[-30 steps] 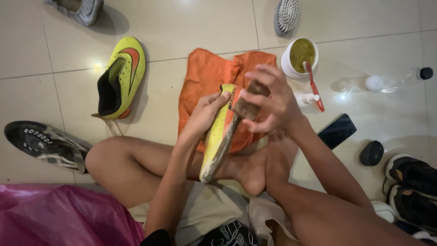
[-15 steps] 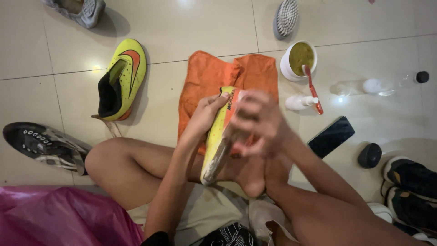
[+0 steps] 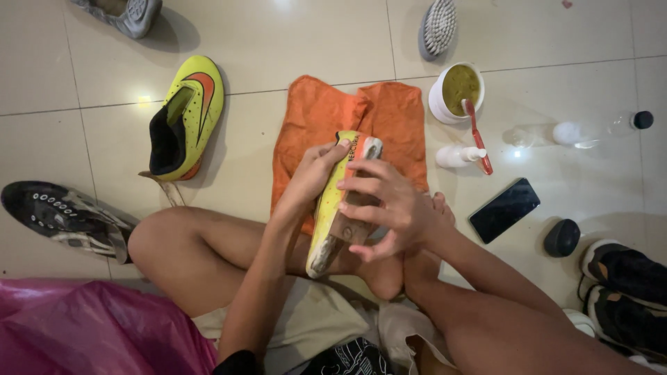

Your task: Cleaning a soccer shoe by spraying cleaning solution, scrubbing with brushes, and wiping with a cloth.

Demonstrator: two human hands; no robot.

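Observation:
I sit cross-legged on a tiled floor. My left hand (image 3: 310, 177) grips the side of a neon yellow football boot (image 3: 332, 201), held sole-up over my feet. My right hand (image 3: 383, 206) presses a brown wooden brush (image 3: 347, 226) against the boot's dirty sole near the heel end. An orange cloth (image 3: 333, 118) lies on the floor under the boot. The matching yellow boot (image 3: 186, 119) lies at the left.
A white cup of greenish liquid (image 3: 456, 90) holds a red toothbrush (image 3: 477, 135); beside it lie a small white spray bottle (image 3: 455, 155), a clear bottle (image 3: 590, 128), a black phone (image 3: 504, 210) and a black cap (image 3: 561, 237). Other shoes lie at both sides, a pink bag (image 3: 90, 330) at lower left.
My right hand has slid the brush down the sole from the toe end toward the heel. The left hand and boot have stayed in place.

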